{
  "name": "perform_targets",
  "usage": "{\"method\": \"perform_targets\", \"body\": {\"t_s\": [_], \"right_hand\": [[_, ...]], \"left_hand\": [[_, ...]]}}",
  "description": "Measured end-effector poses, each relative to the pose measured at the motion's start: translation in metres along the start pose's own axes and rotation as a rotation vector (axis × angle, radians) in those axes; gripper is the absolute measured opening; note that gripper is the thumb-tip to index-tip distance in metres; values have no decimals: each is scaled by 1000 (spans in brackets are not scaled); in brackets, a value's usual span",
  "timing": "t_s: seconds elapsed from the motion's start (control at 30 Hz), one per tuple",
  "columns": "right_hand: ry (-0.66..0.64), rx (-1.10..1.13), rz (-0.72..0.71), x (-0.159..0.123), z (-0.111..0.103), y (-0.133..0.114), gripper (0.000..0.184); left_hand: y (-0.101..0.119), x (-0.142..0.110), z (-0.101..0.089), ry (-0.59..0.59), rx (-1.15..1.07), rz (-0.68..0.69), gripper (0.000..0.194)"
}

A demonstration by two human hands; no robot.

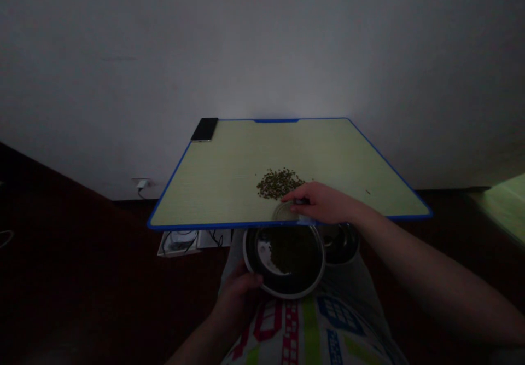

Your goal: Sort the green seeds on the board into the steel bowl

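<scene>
A loose pile of small brown grains [278, 183] lies on the pale tabletop [229, 190] near its front edge. My right hand [314, 202] is just to the right of the pile, fingers closed on a see-through round dish [283, 210] that rests at the table's front edge; its exact kind is hard to make out in the dim light. Below the edge, my left hand [243, 287] grips the rim of a metal bowl [283, 295] over my lap. Dark greenish grains [293, 253] cover much of the bowl's bottom.
A second metal bowl [342, 244] sits behind and right of the first, partly hidden. A black phone [204, 129] lies at the table's far left corner. One thin brown bit [368, 192] is at the right. White boxes with cables [178, 243] stand below the table.
</scene>
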State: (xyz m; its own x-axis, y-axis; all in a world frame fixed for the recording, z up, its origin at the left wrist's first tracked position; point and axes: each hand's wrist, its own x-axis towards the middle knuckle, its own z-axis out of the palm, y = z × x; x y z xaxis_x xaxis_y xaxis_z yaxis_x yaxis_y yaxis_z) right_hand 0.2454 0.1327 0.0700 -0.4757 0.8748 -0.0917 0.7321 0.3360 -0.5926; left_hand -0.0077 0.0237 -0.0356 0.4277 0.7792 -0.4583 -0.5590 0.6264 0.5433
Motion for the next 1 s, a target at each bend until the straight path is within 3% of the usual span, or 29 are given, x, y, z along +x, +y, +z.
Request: {"method": "perform_targets", "body": {"t_s": [0.13, 0.23, 0.43, 0.6, 1.0], "right_hand": [[-12, 88, -23, -5, 2, -2, 36], [39, 134, 34, -19, -3, 5, 35], [272, 195, 205, -62, -21, 51, 42], [375, 25, 305, -72, -25, 75, 39], [422, -33, 229, -51, -12, 55, 43]], "left_hand": [[1, 1, 1, -20, -6, 20, 80], [1, 0, 2, -10, 1, 20, 78], [1, 0, 1, 1, -4, 9, 79], [2, 1, 5, 13, 7, -11, 79], [2, 0, 4, 15, 21, -11, 79]]}}
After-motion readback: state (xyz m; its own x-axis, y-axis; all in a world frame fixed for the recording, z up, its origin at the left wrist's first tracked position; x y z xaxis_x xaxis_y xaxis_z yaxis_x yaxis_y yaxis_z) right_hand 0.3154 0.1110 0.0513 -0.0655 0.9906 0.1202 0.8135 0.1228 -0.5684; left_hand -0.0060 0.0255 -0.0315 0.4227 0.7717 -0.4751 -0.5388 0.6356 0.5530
